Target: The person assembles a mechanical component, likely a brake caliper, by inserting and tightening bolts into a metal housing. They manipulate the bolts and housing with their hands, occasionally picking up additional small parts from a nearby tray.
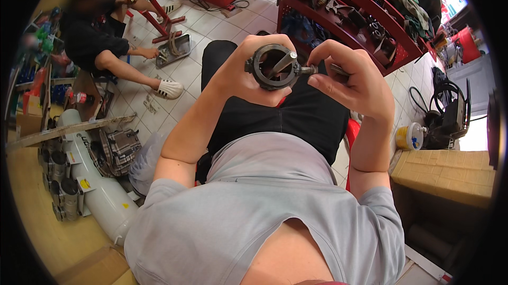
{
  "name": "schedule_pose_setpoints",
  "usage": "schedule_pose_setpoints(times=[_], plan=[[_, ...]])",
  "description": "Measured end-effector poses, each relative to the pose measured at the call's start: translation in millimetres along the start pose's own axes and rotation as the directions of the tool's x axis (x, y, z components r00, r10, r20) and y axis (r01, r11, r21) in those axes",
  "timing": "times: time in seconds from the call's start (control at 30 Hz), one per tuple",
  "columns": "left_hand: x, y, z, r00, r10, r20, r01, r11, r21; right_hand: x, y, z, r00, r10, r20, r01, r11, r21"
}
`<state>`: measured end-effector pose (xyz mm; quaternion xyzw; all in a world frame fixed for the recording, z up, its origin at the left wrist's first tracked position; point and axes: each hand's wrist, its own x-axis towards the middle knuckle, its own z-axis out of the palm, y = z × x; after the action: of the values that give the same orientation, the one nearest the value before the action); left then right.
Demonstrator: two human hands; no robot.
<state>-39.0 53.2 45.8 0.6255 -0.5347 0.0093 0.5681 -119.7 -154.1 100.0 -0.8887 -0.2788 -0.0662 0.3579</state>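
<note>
Above my lap, my left hand (241, 76) is wrapped round a dark metal ring-shaped part (256, 66). A light metal rod (286, 63) shows slantwise in the ring's opening. From the ring's right side sticks out a threaded bolt (306, 70). My right hand (365, 84) is closed, with its thumb and forefinger tips at the bolt's outer end. A slim grey metal piece (339, 70) also shows between the right hand's fingers; its kind cannot be made out.
A red tool cart (349, 36) loaded with tools stands ahead right. At the far left a seated person (90, 31) reaches to a metal tray (180, 51) on the tiled floor. A white cylinder (98, 179) lies left of me; a cardboard box (444, 176) is at right.
</note>
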Motion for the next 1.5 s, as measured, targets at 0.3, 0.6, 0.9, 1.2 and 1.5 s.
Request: schedule_pose_setpoints(times=[0.3,0.6,0.9,1.2,1.5], plan=[[-0.1,0.6,0.9,1.000,-0.022,-0.002,0.022,1.000,-0.014,0.4,4.6,3.9,0.998,-0.035,-0.055,0.040,0.995,0.093],[1.4,1.9,1.8,0.999,-0.047,0.021,0.048,0.999,-0.025,0.4,3.6,1.1,1.000,-0.002,-0.021,0.002,0.999,0.042],[0.4,3.3,2.4,0.999,-0.044,0.022,0.044,0.999,0.002,-0.6,3.9,0.1,1.000,0.016,-0.011,-0.015,0.997,0.079],[1.1,1.3,1.0,0.999,-0.024,0.025,0.023,0.999,0.028,-8.1,6.9,-3.8,0.982,0.108,-0.158,-0.069,0.970,0.233],[7.4,-7.9,-0.3,0.976,-0.215,-0.019,0.216,0.964,0.157,-3.3,23.9,5.6,0.974,0.083,-0.210,-0.077,0.996,0.033]])
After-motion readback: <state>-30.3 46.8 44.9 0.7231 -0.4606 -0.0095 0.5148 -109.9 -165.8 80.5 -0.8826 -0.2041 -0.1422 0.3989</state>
